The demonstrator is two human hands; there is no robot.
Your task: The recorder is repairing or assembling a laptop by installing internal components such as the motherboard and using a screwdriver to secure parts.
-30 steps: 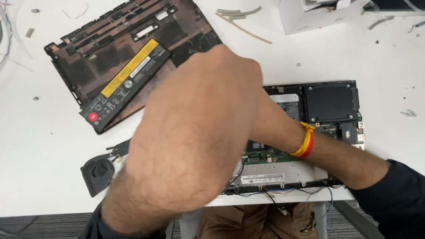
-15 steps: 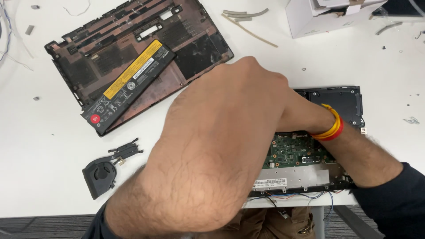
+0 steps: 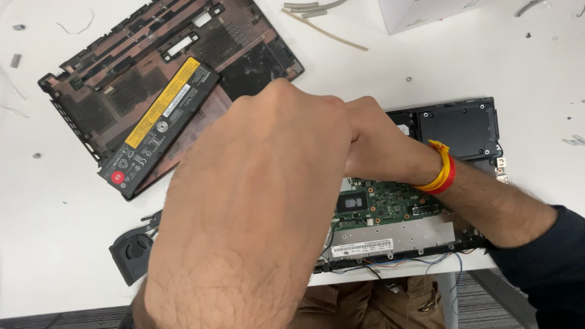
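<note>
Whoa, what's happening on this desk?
A person is bent over an opened laptop at the edge of a white table, its green circuit board bare. The left hand and right hand meet above it; what the fingers hold is hidden. The laptop's bottom cover lies aside with a battery on it, a small fan nearby.

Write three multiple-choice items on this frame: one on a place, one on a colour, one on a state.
1. Where does the battery lie?
A. on the bottom cover
B. on the floor
C. in the white box

2. What colours are the threads on the right wrist?
A. blue and green
B. yellow and red
C. black

3. How is the laptop?
A. closed
B. opened, circuit board bare
C. wrapped

Key: 1 A, the battery rests across the cover. 2 B, yellow and red bands show. 3 B, the green circuit board lies exposed.
</note>
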